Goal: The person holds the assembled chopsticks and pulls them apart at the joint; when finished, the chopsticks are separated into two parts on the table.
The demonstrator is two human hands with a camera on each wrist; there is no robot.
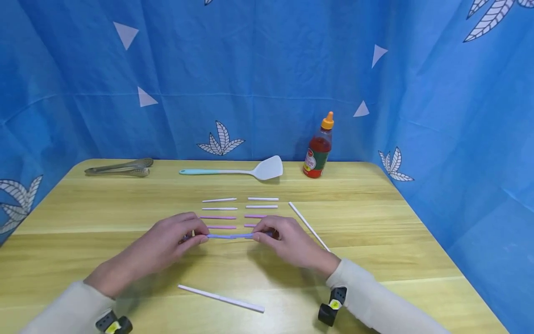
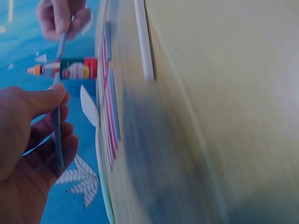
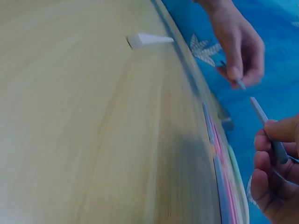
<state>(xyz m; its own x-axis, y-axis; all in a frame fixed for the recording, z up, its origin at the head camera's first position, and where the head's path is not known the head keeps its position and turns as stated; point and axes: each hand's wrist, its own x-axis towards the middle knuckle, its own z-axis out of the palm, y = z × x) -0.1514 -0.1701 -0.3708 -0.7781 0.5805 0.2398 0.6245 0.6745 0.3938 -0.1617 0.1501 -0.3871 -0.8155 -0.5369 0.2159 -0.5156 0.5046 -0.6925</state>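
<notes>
On my feeds, the left hand (image 1: 178,233) pinches 1 blue-gray stick (image 2: 57,126), its tip projecting past the thumb, its rear crossing the curled fingers. I find the right hand (image 1: 283,237) likewise pinching a matching rod (image 3: 259,111); the 2 tips face, just apart.

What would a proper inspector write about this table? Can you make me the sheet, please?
Surface: wood-look table, with sticks lying on it.
Job's things: short white sticks, pink sticks and blue sticks in rows; two longer pale sticks lie apart.
Clutter: tongs, spatula and an upright sauce bottle along the far edge.
Grips: left grip pinches a bluish stick; right grip pinches a second bluish stick.
Cables: nothing seen.
Surroundings: blue curtain with leaf and triangle prints.
</notes>
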